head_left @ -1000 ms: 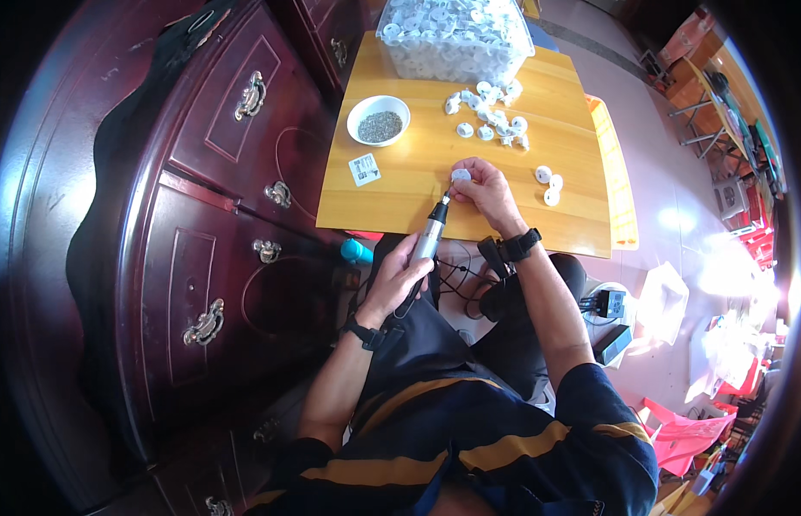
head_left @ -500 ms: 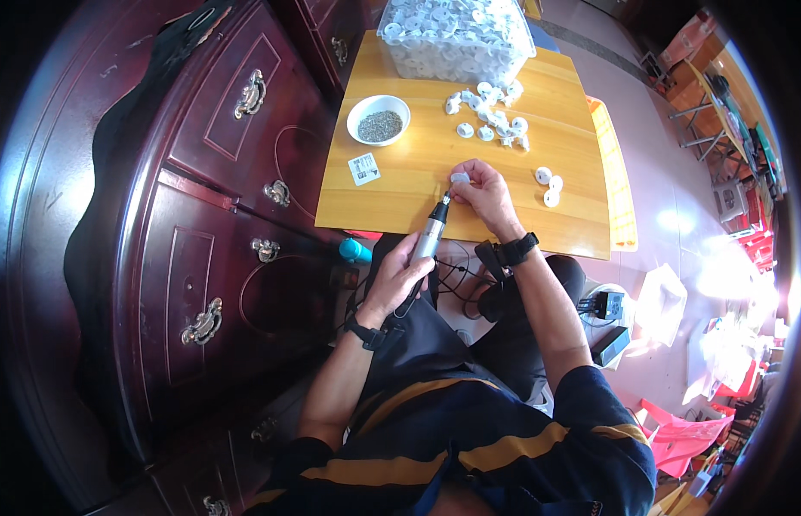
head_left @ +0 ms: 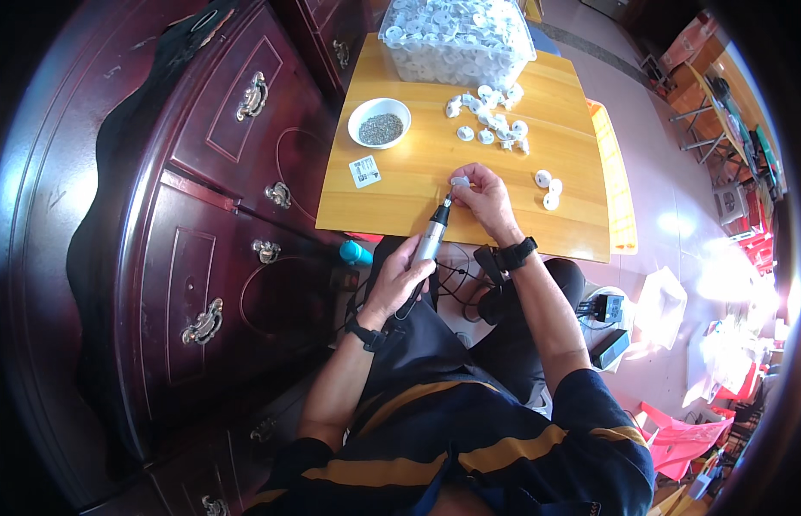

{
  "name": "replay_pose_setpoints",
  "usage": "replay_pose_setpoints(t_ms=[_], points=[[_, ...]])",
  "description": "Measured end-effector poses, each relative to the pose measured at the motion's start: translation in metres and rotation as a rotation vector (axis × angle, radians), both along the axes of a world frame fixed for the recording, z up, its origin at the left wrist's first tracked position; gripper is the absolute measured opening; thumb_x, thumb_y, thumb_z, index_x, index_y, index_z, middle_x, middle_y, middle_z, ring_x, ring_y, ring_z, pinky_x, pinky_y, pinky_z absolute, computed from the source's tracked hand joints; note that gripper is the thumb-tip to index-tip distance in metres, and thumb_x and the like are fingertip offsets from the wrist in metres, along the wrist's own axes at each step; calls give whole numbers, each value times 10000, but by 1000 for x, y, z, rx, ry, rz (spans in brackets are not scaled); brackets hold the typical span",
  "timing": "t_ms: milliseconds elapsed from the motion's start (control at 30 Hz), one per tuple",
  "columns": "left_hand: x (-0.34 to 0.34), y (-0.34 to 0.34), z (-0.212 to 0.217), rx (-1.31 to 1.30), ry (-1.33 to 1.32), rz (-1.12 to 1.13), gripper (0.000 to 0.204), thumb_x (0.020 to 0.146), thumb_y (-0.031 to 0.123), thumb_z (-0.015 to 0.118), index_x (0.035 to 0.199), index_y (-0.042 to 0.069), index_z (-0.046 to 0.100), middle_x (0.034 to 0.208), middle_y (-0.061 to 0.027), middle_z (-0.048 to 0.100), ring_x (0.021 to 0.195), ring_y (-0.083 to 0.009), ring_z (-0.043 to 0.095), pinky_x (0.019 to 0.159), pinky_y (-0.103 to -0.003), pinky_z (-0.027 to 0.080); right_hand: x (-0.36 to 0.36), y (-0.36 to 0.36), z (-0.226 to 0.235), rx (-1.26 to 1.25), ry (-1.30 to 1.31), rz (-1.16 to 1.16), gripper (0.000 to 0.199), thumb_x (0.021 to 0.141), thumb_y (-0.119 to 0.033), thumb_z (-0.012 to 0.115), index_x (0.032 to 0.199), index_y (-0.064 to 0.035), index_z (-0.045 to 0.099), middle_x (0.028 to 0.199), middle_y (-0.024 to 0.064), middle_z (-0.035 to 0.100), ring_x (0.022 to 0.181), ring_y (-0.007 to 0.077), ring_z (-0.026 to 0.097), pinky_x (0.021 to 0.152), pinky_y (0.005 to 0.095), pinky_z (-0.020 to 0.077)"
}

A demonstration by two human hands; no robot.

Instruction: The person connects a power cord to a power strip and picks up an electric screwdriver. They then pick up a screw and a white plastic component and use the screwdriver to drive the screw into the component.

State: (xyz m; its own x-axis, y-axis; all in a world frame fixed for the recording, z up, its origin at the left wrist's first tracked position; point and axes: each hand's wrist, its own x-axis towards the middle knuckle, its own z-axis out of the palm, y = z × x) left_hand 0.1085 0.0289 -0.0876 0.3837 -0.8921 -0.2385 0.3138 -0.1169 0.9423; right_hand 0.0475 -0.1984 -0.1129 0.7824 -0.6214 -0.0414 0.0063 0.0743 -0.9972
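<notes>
My left hand (head_left: 400, 282) is wrapped round the silver and black body of an electric screwdriver (head_left: 431, 236), which points up and away over the table's near edge. Its tip meets a small white round plastic part (head_left: 460, 181), pinched in the fingers of my right hand (head_left: 486, 203). Whether a screw sits at the tip is too small to tell. Beyond lies a loose heap of similar white plastic parts (head_left: 486, 135), with 3 more (head_left: 551, 200) grouped at the right. A white bowl (head_left: 356, 114) of small metal screws (head_left: 381, 129) stands at the left.
A clear plastic bin (head_left: 456, 67) full of white parts stands at the far side of the wooden table (head_left: 400, 191). A printed white card (head_left: 364, 171) lies near the bowl. Dark red drawers (head_left: 224, 112) rise at the left. A yellow crate (head_left: 620, 189) is beyond the table's right edge.
The white part in my right hand has tilted slightly, and the screwdriver tip stays against it. Both hands have barely moved; the whole view has shifted a little.
</notes>
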Motion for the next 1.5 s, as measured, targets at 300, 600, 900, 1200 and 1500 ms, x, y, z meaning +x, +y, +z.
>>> replay_pose_setpoints(t_ms=[300, 600, 900, 1200, 1500], points=[[0, -1, -1, -3, 0, -10, 532, 927, 251, 609, 1378, 13, 460, 796, 17, 521, 606, -66, 535, 540, -214, 438, -1, -1, -4, -5, -21, -11, 149, 870, -19, 664, 1017, -17, 643, 935, 21, 680, 770, 90, 661, 702, 227, 543], [2, 1, -6, -7, -6, -38, 524, 958, 246, 574, 1412, 33, 422, 870, -20, 557, 624, -77, 545, 519, -214, 447, 0, 0, -7, -37, -23, -20, 143, 868, -4, 663, 1010, -15, 643, 936, 28, 687, 770, 86, 665, 686, 222, 542], [-2, 2, -5, -1, 64, 10, 401, 960, 188, 565, 1323, 37, 487, 837, -7, 544, 610, -79, 542, 530, -217, 438, -1, -1, -12, -51, -69, -1, 147, 857, 29, 672, 997, -15, 654, 911, 33, 692, 743, 78, 655, 676, 218, 538], [-1, 3, -6, 6, 81, 4, 361, 969, 200, 555, 1288, 43, 499, 844, -14, 557, 610, -77, 551, 523, -217, 444, -1, -2, -11, 2, -81, 45, 130, 864, 46, 667, 974, -18, 635, 944, 38, 695, 774, 71, 645, 693, 223, 542], [8, 11, -6, -112, 224, -108, 642, 942, 451, 544, 1389, 2, 437, 883, -70, 584, 609, -110, 562, 515, -228, 451, -2, 2, -13, 203, -310, 135, 248, 864, 122, 645, 1006, -68, 574, 1046, 55, 673, 875, 84, 633, 781, 225, 531]])
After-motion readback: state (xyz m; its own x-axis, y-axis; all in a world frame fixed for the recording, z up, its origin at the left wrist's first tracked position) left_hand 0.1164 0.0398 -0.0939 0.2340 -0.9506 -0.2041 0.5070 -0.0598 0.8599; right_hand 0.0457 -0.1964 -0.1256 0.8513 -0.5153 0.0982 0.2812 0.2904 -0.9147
